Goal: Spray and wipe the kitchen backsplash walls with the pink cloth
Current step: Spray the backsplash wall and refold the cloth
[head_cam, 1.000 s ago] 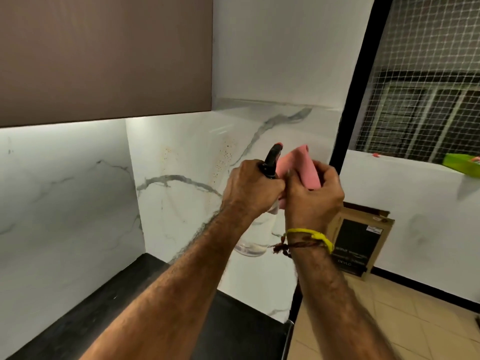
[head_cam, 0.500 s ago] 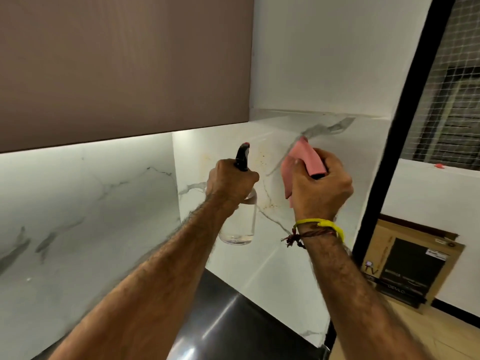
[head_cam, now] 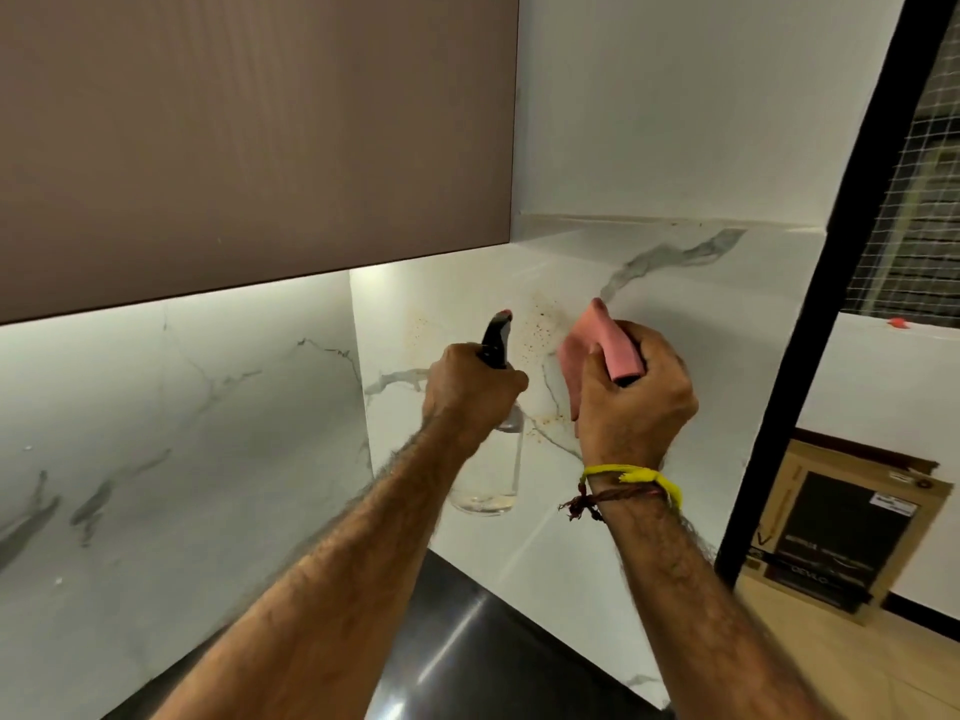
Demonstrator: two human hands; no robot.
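My left hand (head_cam: 470, 389) grips the neck of a clear spray bottle (head_cam: 488, 475) with a black trigger head, its nozzle pointing at the white marble backsplash wall (head_cam: 675, 356). A little liquid sits in the bottle's bottom. My right hand (head_cam: 634, 402) is closed on a bunched pink cloth (head_cam: 597, 345), held up close to the same wall, just right of the bottle. Brown speckled stains (head_cam: 540, 324) dot the marble between the nozzle and the cloth. A second marble wall (head_cam: 182, 433) runs along the left.
A brown upper cabinet (head_cam: 249, 137) hangs over the left wall. The black countertop (head_cam: 467, 646) lies below my arms. A black frame post (head_cam: 831, 283) ends the side wall, with a cardboard box (head_cam: 847, 532) on the tiled floor beyond and a netted window (head_cam: 930, 226).
My hands, touching one second ago, have drawn apart, bottle left and cloth right. The view has swung left and come closer to the stained corner wall.
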